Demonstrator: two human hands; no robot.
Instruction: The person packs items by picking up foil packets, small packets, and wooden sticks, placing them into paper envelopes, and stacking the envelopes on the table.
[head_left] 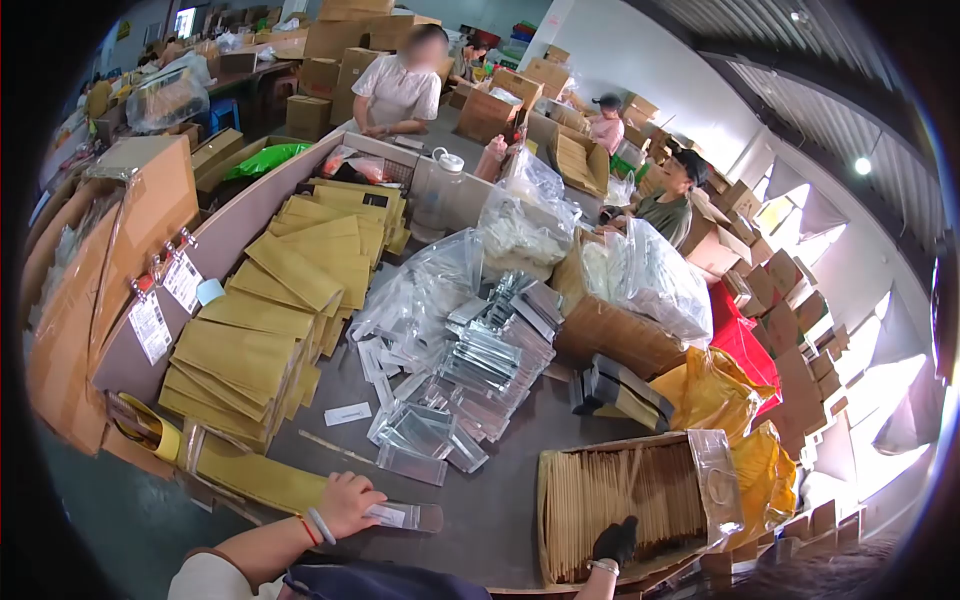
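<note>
My left hand (pixel 350 505) is at the table's near edge, fingers curled over a clear plastic packet (pixel 405 516) with a white label inside. A long yellow-brown strip (pixel 255 480) runs leftward from beside that wrist. My right hand (pixel 615 543), in a black glove, reaches into an open cardboard box (pixel 715 470) of thin brown pieces (pixel 620 490) packed on edge. Its fingers look bunched against them; whatever they pinch is hidden. Beyond my hands lies a heap of clear and silvery plastic packets (pixel 470 375). One white paper slip (pixel 347 414) rests left of the heap.
Stacked kraft envelopes (pixel 235 360) fill the left side by a low partition. A clear bottle (pixel 438 195) stands behind. Bagged goods (pixel 650 275) sit on a carton at right, near yellow bags (pixel 715 390). A person (pixel 400 90) is across the table; others work farther back.
</note>
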